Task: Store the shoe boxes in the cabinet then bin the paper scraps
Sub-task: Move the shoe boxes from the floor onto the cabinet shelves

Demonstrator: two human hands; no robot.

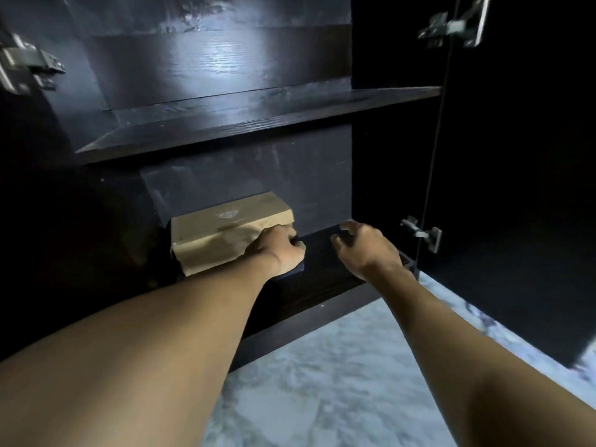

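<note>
left forearm (145,333); left hand (278,250) grips rectangular cardboard box (219,230); woodgrain shelf (325,266) beside.

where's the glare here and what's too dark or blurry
Head view: glare sits on the cabinet back panel above the upper shelf; the right door goes near-black; the shoe box is lit and clear; the floor smears at far right.

Closed tan cardboard shoe box (222,233), flat at left end of bottom shelf in dark cabinet (245,124)
</note>
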